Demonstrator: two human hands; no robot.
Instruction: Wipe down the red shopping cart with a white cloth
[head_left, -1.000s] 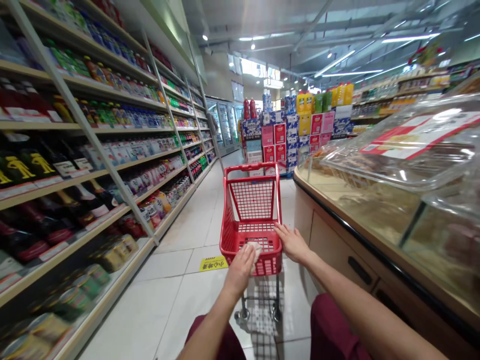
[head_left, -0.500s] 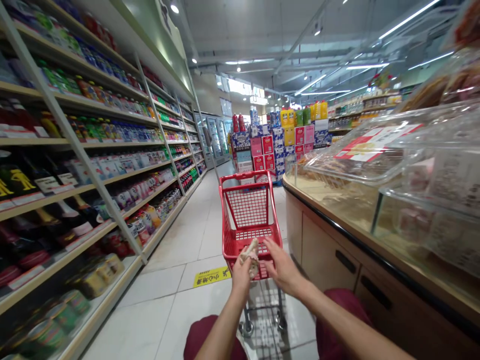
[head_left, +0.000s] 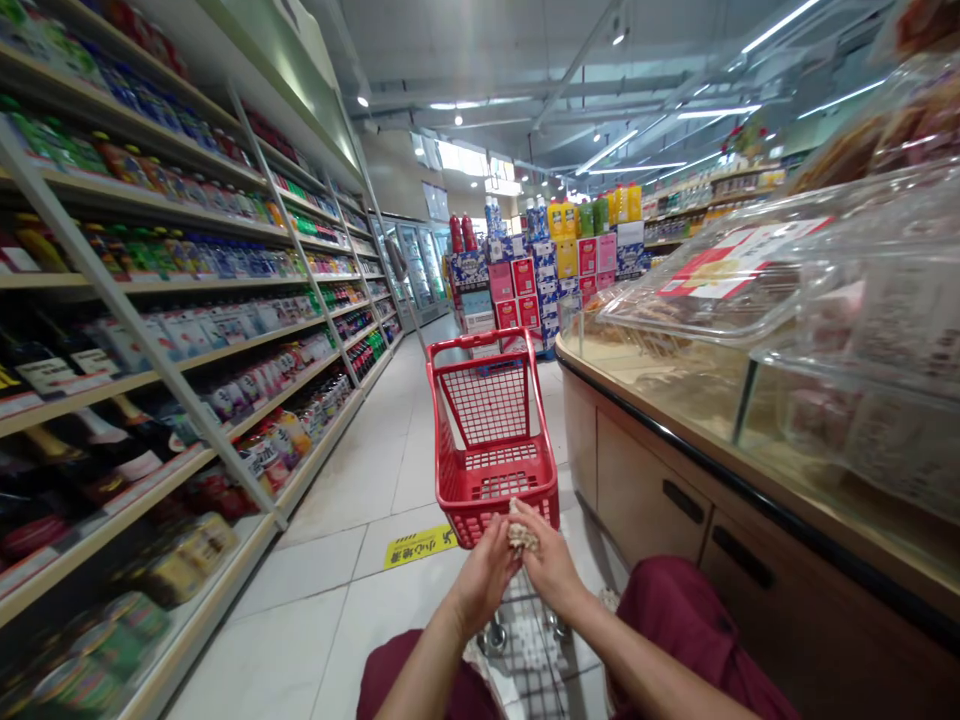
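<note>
- Crumpled off-white fabric cloth: between both hands, near the red plastic mesh shopping cart.
- Right hand grasps it; left hand curls alongside (its grip can't be told).
- Probably light, limp; best gathered mid-bunch.

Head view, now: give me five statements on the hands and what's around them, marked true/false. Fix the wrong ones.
1. The left hand and right hand are together at the crumpled cloth. True.
2. The cloth is bright blue. False: it is pale, off-white.
3. The cart's basket is red. True.
4. The basket is nearer the camera than the hands. False: it is beyond them.
5. The yellow floor sticker shows left of the basket. True.
</note>
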